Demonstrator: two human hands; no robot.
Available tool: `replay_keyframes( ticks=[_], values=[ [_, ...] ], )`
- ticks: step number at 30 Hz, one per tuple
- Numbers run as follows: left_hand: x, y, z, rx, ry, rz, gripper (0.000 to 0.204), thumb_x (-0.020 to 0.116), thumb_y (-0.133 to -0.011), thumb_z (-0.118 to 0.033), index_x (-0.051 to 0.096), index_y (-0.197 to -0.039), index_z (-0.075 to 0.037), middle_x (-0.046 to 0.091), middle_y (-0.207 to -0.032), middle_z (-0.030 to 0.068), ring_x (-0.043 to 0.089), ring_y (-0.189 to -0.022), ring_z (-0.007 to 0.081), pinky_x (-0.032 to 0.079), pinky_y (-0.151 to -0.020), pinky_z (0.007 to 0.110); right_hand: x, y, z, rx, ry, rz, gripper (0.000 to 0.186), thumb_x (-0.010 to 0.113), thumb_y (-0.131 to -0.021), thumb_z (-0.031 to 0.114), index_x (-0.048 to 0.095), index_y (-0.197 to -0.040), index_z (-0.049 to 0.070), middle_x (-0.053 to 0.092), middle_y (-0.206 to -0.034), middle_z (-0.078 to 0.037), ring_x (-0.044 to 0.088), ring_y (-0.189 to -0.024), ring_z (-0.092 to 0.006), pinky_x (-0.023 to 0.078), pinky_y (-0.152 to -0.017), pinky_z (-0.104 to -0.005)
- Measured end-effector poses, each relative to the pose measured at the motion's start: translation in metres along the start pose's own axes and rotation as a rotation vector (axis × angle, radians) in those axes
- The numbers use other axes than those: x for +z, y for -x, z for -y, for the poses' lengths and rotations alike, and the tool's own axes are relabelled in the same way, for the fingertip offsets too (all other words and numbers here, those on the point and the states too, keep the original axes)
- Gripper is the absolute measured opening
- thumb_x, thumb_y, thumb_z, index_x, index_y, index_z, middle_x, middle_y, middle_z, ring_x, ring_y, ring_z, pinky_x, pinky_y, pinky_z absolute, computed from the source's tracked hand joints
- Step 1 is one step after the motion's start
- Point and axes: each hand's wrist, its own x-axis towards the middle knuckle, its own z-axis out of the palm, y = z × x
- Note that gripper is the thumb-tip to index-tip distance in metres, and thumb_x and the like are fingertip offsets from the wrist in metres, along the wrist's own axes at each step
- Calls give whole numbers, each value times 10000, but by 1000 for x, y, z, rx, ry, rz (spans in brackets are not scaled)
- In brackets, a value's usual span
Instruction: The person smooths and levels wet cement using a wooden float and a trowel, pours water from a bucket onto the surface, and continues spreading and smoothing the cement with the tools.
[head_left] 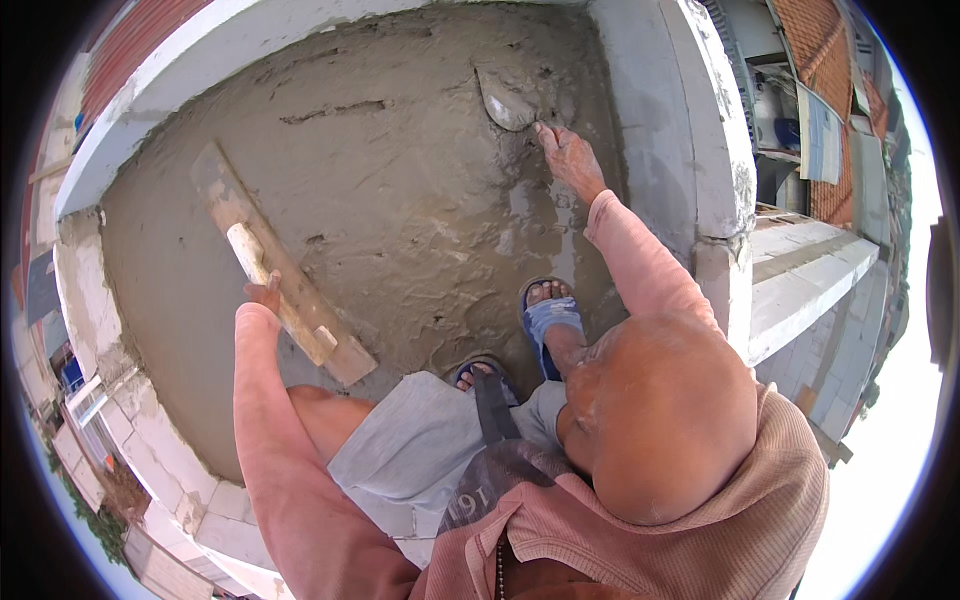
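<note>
My left hand (pixel 264 291) is closed round the pale handle of a long wooden float (pixel 235 195). The float lies slantwise on wet grey mortar (pixel 380 180) that spreads between low walls. Farther off to the right, my right hand (pixel 572 163) grips a trowel (pixel 508 108); its handle is mostly hidden in my fingers. The trowel's rounded metal blade, smeared with mortar, rests against the wet surface close to the right wall. Around the blade the mortar is rough, with a watery patch nearer my feet.
Low block walls (pixel 655 130) enclose the mortar at the far side, left and right. My feet in blue sandals (pixel 548 320) stand in the mortar near the middle. Beyond the right wall lie tiled roofs (pixel 810 40) and a lower block ledge (pixel 815 290).
</note>
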Motion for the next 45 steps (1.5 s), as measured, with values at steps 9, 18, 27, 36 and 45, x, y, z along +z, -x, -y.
replay_keyframes(
  ticks=[9, 18, 27, 36, 45],
  values=[
    [6, 2, -5, 89, -60, -11, 891, 573, -888, -565, 230, -1337, 123, 427, -1341, 364, 463, -1256, 438, 354, -1065, 447, -23, -64, -1, 198, -644, 69, 489, 471, -963, 475, 613, -917, 9, 561, -718, -100, 545, -601, -213, 444, -556, -356],
    [-1, 9, 0, 49, -142, -25, 934, 557, -895, -571, 174, -1366, 139, 404, -1366, 358, 439, -1279, 439, 341, -1079, 448, -50, -25, 10, 298, -584, 156, 463, 533, -945, 503, 584, -945, 43, 433, -688, 4, 349, -451, -78, 274, -388, -242],
    [-7, 7, -6, 66, -44, 13, 879, 573, -898, -547, 209, -1336, 122, 410, -1363, 353, 450, -1269, 436, 341, -1078, 448, -47, -43, 14, 267, -924, 11, 424, 527, -959, 470, 550, -909, 50, 437, -684, 0, 356, -456, -74, 276, -400, -236],
    [0, -10, 17, 125, -94, -66, 905, 566, -887, -577, 215, -1327, 132, 415, -1347, 371, 451, -1265, 446, 333, -1079, 444, -71, -40, 5, 312, -715, -168, 436, 474, -977, 489, 534, -889, 66, 426, -665, 8, 351, -452, -75, 305, -405, -236],
    [10, -33, 15, 91, -92, -65, 937, 563, -883, -588, 199, -1330, 150, 395, -1361, 373, 436, -1279, 441, 319, -1091, 436, -49, -53, 35, 268, -587, 418, 485, 416, -987, 496, 559, -904, 41, 443, -644, -27, 420, -478, -128, 358, -431, -279]
  ],
)
